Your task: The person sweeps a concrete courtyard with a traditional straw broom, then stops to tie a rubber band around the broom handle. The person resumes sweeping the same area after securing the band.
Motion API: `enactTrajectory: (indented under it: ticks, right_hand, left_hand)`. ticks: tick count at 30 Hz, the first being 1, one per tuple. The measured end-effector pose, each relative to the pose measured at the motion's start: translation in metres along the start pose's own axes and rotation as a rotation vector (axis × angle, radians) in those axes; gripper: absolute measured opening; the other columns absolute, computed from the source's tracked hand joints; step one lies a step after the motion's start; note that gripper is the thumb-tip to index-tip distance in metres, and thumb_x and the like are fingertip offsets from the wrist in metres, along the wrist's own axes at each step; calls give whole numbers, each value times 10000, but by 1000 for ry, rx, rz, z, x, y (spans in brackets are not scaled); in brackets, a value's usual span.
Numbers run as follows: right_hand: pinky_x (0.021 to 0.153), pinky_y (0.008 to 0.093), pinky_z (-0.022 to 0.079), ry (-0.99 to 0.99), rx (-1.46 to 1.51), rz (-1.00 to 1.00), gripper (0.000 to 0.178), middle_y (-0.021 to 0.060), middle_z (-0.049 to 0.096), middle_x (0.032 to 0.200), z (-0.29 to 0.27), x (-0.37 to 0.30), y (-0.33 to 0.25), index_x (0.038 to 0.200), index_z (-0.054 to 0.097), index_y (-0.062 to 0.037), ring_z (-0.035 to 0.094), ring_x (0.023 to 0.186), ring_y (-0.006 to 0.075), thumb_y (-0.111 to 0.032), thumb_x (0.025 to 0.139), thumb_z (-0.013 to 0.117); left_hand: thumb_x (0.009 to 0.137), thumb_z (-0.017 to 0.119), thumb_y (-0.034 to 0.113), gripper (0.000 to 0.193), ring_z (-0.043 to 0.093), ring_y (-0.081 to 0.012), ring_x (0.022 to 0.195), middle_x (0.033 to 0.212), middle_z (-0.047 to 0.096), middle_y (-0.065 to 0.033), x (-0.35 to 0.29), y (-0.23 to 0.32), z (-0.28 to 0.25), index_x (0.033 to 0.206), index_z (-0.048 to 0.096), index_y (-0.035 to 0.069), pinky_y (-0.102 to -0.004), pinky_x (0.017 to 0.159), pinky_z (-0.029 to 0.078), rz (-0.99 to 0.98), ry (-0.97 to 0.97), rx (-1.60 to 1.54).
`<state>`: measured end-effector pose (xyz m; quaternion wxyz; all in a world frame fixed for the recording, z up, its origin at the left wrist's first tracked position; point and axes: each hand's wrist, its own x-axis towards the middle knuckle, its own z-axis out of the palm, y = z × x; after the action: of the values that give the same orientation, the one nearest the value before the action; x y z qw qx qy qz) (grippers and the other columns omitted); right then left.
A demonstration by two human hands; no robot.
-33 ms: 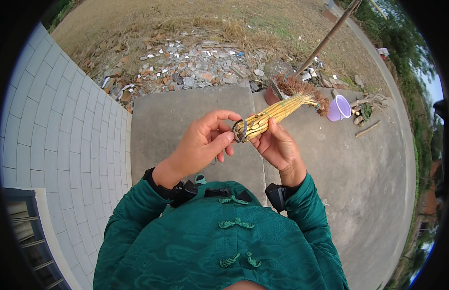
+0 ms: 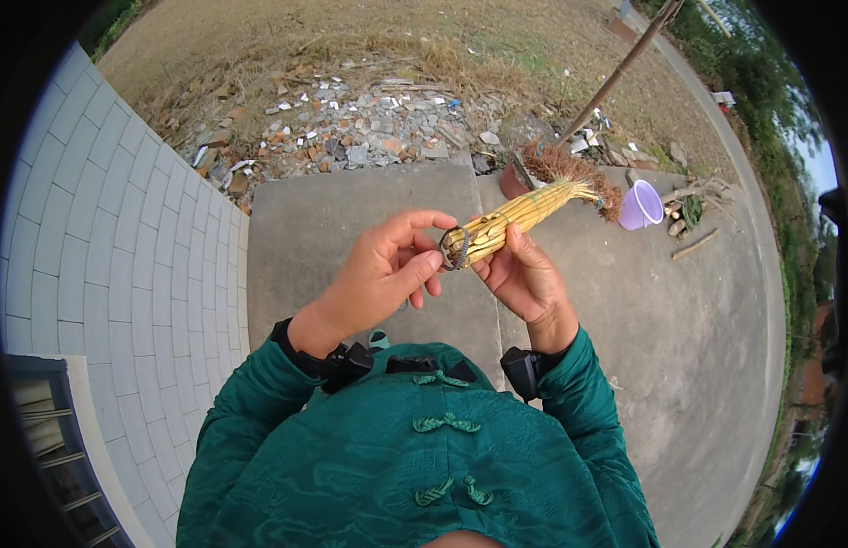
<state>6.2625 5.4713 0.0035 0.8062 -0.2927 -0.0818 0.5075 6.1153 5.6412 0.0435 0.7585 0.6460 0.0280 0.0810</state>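
A hand broom of tied yellow stalks is held up in front of me. Its reddish-brown bristles point away to the far right. Green ties ring the stalks. My right hand grips the handle, thumb along the near side and fingers under it. At the handle's cut end is a dark grey cord loop. My left hand is closed there, its index fingertip on the top of the loop and its other fingers curled beside it. The exact pinch on the cord is partly hidden.
Beyond the concrete paving lies a heap of broken tiles and rubble. A reddish pot, a slanting pole, a purple bucket and cut branches are at the right. A grey block wall rises on the left.
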Motion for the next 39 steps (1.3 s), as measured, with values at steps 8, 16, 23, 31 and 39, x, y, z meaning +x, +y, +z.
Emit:
enactTrajectory:
  ticks: [8,16,23,31,39]
  right_hand:
    - [913,325,507,108,28,34,341,78,619,1135,4,3,7,1146,552,-71,601,1028,189,-250,883,672]
    - [866,319,524,29,102,66,320,65,624,1101,5,2,11,1142,552,-74,603,980,193,-251,896,655]
    - [842,318,519,21,137,119,349,73,625,1111,12,2,13,1168,539,-70,599,979,196,-296,916,623]
    - [795,305,520,55,160,231,398,78,622,1113,25,1,23,1206,511,-82,608,947,183,-380,945,555]
    - [650,268,513,67,150,473,463,46,630,975,-8,16,50,1185,509,-94,616,787,154,-494,952,486]
  left_hand:
    - [933,514,31,401,579,-68,735,973,587,-43,-8,2,6,1331,469,56,-186,543,474,26,23,7]
    - [930,550,57,432,570,-61,741,992,597,-31,-9,1,13,1352,462,75,-185,552,475,38,44,7]
    - [915,582,36,462,588,-78,778,1048,594,-50,-6,-2,17,1350,428,52,-188,582,485,92,65,135]
    - [861,648,40,430,567,-100,967,1164,547,-45,-2,-4,9,1268,514,74,-231,746,486,282,136,509]
    - [842,682,112,384,585,-141,933,1111,584,-60,2,-41,3,1204,558,81,-282,727,510,94,96,223]
